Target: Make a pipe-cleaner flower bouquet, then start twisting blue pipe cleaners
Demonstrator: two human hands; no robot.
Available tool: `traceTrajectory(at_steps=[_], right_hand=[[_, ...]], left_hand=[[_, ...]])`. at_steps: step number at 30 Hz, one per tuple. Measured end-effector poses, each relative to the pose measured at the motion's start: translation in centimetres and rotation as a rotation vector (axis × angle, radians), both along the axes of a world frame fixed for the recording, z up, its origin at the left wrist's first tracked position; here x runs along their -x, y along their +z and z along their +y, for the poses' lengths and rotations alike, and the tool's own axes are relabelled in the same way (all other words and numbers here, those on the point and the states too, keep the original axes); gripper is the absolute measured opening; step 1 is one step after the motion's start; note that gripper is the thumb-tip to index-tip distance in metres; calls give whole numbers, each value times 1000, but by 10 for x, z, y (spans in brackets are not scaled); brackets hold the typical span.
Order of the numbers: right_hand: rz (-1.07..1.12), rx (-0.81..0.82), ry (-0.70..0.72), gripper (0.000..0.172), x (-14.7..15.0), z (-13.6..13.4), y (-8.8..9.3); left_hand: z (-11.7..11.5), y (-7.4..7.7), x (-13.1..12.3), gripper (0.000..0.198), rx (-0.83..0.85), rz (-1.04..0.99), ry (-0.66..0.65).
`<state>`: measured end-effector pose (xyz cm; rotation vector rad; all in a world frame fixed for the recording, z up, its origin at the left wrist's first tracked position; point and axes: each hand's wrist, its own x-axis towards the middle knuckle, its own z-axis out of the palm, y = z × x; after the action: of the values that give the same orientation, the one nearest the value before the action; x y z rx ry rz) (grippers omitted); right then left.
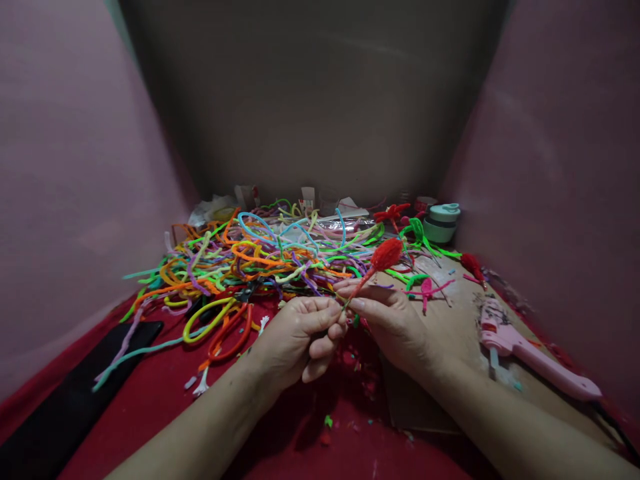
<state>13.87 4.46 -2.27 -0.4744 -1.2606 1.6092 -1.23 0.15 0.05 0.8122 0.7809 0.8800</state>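
Red fuzzy bud (387, 254) sits just right of frame centre, its stem (361, 283) slanting down-left to my left hand (311, 330), which pinches the low end, while my right hand (397, 323), nearer the bud, grips between thumb and fingers just above.

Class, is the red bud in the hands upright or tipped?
Tipped: the red bud slants up and rightward on its stem, held between left hand and right hand.
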Motion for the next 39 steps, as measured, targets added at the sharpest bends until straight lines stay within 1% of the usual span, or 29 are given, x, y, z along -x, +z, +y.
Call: traceTrajectory(at_steps=[7,13,16,19,22,25,27,29,32,36,39], right_hand=[[-1,-13,40,11,2,1,0],[14,10,24,10,2,1,0],[17,46,12,8,3,2,0],[35,85,-1,7,4,2,-2],[43,82,-33,6,5,2,-4],[44,63,-48,8,5,1,-5],[42,53,-25,8,5,1,-5],[29,51,15,8,4,2,-4],[-4,44,55,10,2,3,-1],[-47,26,62,12,0,1,4],[-19,40,95,13,0,-1,5]], left_hand=[[0,-1,-1,19,13,-90,-4],[1,-2,0,18,28,-119,-39],[1,-1,0,22,-2,-18,-13],[1,1,-3,29,-116,171,85],[0,3,-6,26,-236,376,217],[-1,4,-7,21,-314,479,276],[-2,4,-7,22,-309,465,264],[-2,3,-6,23,-265,417,233],[-2,1,-5,24,-212,313,191],[-1,-3,-6,28,-124,168,133],[-1,-5,-8,27,-84,69,97]])
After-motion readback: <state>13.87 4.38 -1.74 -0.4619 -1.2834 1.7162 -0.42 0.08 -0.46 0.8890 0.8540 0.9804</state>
